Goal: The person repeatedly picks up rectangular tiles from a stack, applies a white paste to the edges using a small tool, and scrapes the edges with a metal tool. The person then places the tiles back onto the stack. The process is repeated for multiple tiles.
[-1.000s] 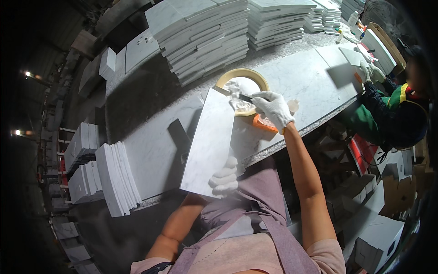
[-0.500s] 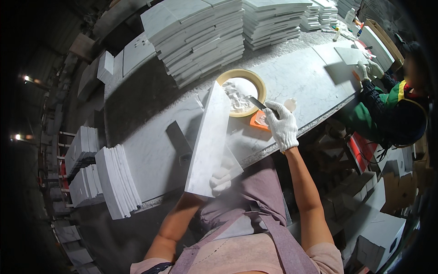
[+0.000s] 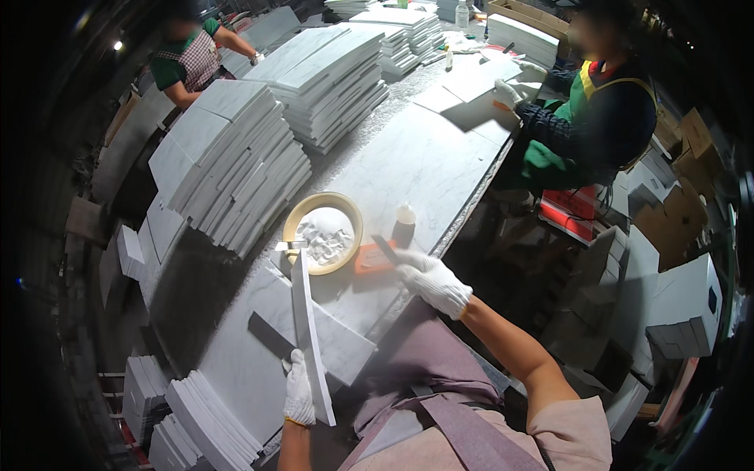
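My left hand (image 3: 298,392), in a white knit glove, grips a pale marble tile (image 3: 309,345) near its lower end. The tile stands on its narrow edge, tilted, its far end by the bowl. In my gloved right hand (image 3: 436,284) is a scraper (image 3: 385,249), its blade blurred and pointing toward the bowl. A yellow bowl (image 3: 357,216) of white paste (image 3: 326,237) sits beyond both hands. At its left rim is a small shiny metal piece (image 3: 289,246), its kind unclear. An orange flat object (image 3: 372,259) lies beside the bowl, and another marble tile (image 3: 345,345) lies under the held one.
Tall tile stacks (image 3: 236,165) line the table's far left side. More tiles (image 3: 208,416) stand at the near left. A small clear cup (image 3: 405,213) is right of the bowl. One co-worker (image 3: 589,102) handles a tile at right; another (image 3: 192,59) is at upper left.
The held tile has turned from showing its broad face to showing its narrow edge. The scraper has drawn back from the paste. My view has shifted, bringing a second co-worker into sight.
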A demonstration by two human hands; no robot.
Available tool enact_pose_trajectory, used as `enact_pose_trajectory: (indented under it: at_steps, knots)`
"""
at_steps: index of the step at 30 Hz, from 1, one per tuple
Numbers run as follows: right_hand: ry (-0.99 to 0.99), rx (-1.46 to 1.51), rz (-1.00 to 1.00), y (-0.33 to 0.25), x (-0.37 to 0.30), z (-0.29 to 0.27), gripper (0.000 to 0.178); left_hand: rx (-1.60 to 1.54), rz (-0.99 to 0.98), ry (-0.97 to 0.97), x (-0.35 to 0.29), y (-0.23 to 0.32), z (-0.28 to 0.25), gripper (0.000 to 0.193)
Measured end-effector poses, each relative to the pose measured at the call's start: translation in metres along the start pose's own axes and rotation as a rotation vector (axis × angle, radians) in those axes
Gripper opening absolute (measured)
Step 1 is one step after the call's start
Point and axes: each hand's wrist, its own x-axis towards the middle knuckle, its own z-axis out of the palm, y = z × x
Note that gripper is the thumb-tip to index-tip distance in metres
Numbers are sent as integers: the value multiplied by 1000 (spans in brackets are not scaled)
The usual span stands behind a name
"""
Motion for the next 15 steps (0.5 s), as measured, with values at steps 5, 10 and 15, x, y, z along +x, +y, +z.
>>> enact_pose_trajectory:
  at_steps: [5,10,15]
  knots:
    - [-78,244,215,40,-57,-23,38,420,270,-120,6,12,-25,67]
    - [-11,119,202,74,-79,-26,32,820,531,-215,10,45,-37,63]
    - [-12,91,167,85,-83,-20,41,955,624,-318,39,71,-44,62]
